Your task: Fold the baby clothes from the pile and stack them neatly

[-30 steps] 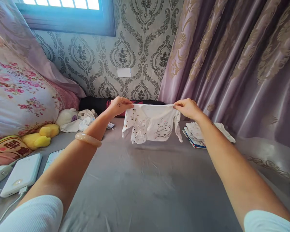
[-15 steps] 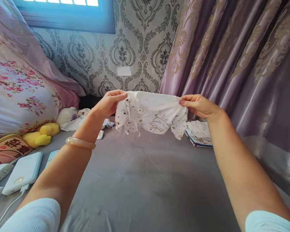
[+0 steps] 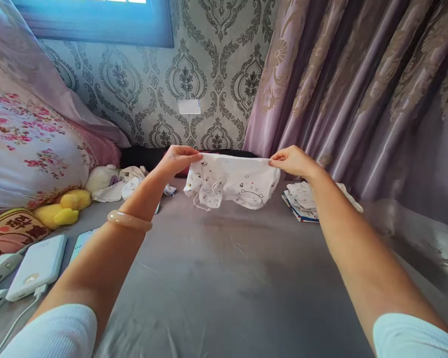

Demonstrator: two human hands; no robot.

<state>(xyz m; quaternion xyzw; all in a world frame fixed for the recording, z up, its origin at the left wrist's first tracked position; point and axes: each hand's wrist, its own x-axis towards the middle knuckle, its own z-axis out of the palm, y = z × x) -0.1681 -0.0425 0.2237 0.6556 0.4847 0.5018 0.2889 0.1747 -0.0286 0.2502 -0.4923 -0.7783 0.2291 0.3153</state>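
Observation:
A small white baby top [image 3: 233, 180] with a fine print and a line-drawn animal hangs stretched between my two hands above the bed. My left hand [image 3: 179, 160] pinches its upper left corner between thumb and fingers. At the upper right corner, my right hand [image 3: 293, 161] grips the cloth the same way. Thin ties dangle from the lower left of the top. Its bottom edge hangs over the grey bed sheet [image 3: 227, 268].
Folded printed clothes [image 3: 302, 195] lie on a flat stack at the right. To the left are crumpled clothes [image 3: 115, 189], a yellow plush toy [image 3: 69, 206], a phone [image 3: 81, 243], a white power bank [image 3: 39, 268] with a cable, and a power strip [image 3: 0, 268].
Both hands have lowered the top slightly, and my right hand has shifted left. The cloth's hanging part has swung, with the ties now further left. The view has tilted down a little.

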